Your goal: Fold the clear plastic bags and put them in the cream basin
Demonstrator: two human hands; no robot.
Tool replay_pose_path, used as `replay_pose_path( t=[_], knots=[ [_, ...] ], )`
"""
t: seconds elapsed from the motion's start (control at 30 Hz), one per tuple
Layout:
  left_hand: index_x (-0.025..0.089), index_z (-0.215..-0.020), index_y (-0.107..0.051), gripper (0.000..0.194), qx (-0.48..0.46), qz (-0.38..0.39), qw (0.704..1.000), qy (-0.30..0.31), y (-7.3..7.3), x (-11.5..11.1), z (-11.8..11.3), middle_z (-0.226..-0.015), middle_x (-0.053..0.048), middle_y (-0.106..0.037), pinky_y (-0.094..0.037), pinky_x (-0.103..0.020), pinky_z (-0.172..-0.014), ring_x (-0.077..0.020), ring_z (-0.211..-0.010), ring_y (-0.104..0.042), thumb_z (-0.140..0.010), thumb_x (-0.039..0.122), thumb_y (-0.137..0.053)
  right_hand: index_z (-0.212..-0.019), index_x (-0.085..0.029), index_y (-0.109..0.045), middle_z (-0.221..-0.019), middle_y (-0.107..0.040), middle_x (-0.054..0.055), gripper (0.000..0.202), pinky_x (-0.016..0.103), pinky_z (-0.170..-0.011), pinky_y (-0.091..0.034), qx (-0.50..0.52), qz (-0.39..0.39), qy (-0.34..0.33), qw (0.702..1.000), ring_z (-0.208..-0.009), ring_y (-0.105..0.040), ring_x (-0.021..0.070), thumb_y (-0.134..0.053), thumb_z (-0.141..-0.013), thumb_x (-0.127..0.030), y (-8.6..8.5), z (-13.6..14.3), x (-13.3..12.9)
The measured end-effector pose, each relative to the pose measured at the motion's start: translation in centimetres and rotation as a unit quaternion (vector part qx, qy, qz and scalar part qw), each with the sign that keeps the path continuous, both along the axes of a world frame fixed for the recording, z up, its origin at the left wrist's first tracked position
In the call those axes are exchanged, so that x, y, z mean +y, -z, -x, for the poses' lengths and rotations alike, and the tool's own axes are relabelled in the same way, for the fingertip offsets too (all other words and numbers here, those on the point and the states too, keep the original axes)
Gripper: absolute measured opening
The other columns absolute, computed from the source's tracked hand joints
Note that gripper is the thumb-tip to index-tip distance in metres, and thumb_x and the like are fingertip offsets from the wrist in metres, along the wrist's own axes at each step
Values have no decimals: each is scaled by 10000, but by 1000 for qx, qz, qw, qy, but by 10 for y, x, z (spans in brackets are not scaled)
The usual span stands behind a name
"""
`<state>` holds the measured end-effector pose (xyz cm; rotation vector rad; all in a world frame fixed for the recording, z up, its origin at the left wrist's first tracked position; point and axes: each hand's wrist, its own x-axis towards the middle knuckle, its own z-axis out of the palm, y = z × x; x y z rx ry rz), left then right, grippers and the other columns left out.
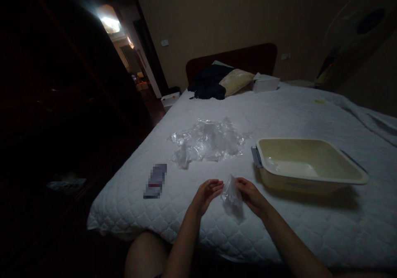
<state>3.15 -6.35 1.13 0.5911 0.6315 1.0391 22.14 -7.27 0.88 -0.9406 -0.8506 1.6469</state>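
Note:
A crumpled clear plastic bag [233, 199] hangs or rests upright between my hands near the front of the bed. My right hand [249, 194] pinches its upper right side between thumb and fingers. On its other side my left hand [208, 192] has its fingers stretched out, the tips at the bag's left edge; whether they touch it I cannot tell. Beyond my hands lies a spread heap of clear plastic bags [211, 140] on the white quilted bed cover [186, 207].
A cream plastic tub [310, 183] with grey handles stands at the right, something clear inside it. A pixelated flat item [155, 182] lies left. Dark cloth [206, 81], a beige pillow [237, 82] and a white box [266, 83] are by the headboard [257, 54]. A fan [356, 29] stands far right.

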Motion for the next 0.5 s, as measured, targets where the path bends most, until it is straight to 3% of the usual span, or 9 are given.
replay_pose_path(
  t=[0.27,0.4,0.5],
  knots=[
    [77,-845,-627,417,93,-25,994,43,1,-1,-5,-729,-77,-602,-378,-224,-587,-103,-597,-533,-672,456,-643,-802,-166,-610,-686,-625,14,342,244,-533,-401,-107,-29,51,993,-588,-548,138,-704,-580,-409,5,17,1],
    [74,-716,-618,364,132,-36,989,55,5,0,-10,-564,6,-500,-248,-175,-456,-31,-452,-391,-599,404,-719,-755,-169,-613,-658,-623,11,338,258,-545,-411,-142,-53,79,985,-578,-548,142,-718,-545,-412,11,19,4],
    [81,-720,-625,308,150,-45,986,60,6,-2,-11,-537,23,-484,-238,-176,-450,-30,-437,-383,-572,320,-750,-760,-168,-615,-692,-630,20,344,269,-580,-427,-158,-76,74,982,-615,-559,154,-721,-541,-412,15,20,6]
  ],
)
